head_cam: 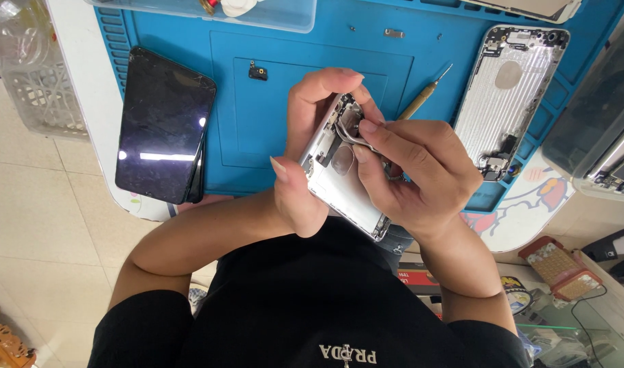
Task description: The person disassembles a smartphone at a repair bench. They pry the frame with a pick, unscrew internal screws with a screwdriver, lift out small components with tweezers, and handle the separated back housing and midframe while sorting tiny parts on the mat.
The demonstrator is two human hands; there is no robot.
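My left hand grips a silver phone housing, tilted up above the blue work mat. My right hand pinches metal tweezers whose tips reach into the top end of the housing. The lower end of the housing sticks out below my right palm.
A black phone with a cracked screen lies on the mat's left edge. A second stripped silver housing lies at right. A screwdriver, a small black part and a clear tray sit behind my hands.
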